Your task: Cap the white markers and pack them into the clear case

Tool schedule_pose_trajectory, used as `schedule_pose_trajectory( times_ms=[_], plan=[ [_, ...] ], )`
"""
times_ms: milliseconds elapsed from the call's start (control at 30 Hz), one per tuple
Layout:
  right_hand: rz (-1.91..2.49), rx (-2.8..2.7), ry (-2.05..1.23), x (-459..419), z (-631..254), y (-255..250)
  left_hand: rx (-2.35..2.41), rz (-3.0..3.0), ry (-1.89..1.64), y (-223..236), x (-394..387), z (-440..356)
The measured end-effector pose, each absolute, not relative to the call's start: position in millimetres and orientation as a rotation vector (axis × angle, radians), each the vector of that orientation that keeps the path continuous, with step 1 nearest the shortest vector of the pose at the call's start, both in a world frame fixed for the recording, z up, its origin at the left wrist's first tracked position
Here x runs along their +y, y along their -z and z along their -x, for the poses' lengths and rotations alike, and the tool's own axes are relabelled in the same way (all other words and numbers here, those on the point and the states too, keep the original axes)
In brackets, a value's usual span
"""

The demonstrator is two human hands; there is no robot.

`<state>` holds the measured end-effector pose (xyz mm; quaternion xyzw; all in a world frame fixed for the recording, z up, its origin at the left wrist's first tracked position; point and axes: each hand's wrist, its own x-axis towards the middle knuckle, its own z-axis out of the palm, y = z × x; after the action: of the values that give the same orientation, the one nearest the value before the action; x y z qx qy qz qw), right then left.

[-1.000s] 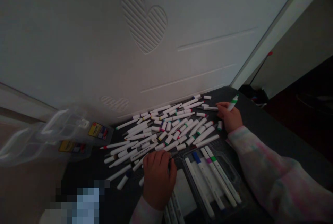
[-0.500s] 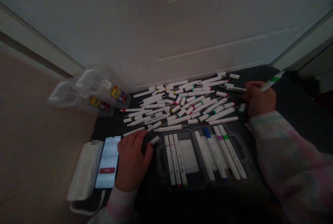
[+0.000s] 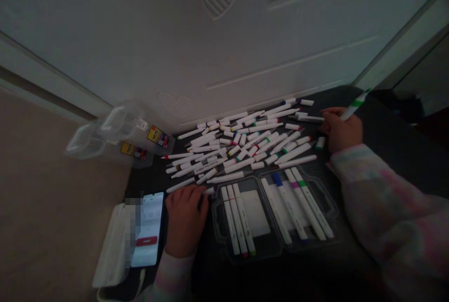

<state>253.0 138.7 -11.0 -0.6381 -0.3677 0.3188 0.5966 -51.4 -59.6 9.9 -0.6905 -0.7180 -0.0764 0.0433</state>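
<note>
My right hand is closed around a white marker with a green band, its far end sticking up to the right. A grey-ended marker lies right at those fingertips, and a green-ended cap is just below them. My left hand rests on the dark tabletop, fingers loosely bent and thumb apart. Beside its thumb sits a white cap, partly hidden; I cannot tell if they touch. An open clear plastic case holds several white markers in its two halves.
Behind the case spreads a heap of loose markers and caps. Two clear containers with labels stand at the back left. A lit phone and a white pouch-like object lie at the left. A white panel rises behind.
The view has shifted slightly, so most things sit a little lower or farther left. My right hand still grips the green-banded marker; my left hand covers more of the cap beside it.
</note>
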Motion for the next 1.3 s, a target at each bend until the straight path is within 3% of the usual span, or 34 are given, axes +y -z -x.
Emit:
schedule_pose_trajectory(
  times_ms=[267, 567, 767, 1033, 1300],
  plan=[
    [1.481, -0.852, -0.777, 137, -253, 11, -2.096, 2.041, 0.361, -10, -50, 60],
    [1.482, -0.851, -0.813, 138, -254, 14, -2.074, 2.160, 0.126, -13, -27, 74],
    [1.485, -0.852, -0.818, 139, -255, 16, -2.137, 2.171, 0.203, -8, -27, 74],
    [1.488, -0.858, -0.798, 138, -254, 14, -2.326, 2.207, 0.669, -14, -30, 75],
    [1.479, -0.859, -0.793, 139, -255, 17, -2.755, 2.156, 1.798, -35, -35, 47]
  ],
)
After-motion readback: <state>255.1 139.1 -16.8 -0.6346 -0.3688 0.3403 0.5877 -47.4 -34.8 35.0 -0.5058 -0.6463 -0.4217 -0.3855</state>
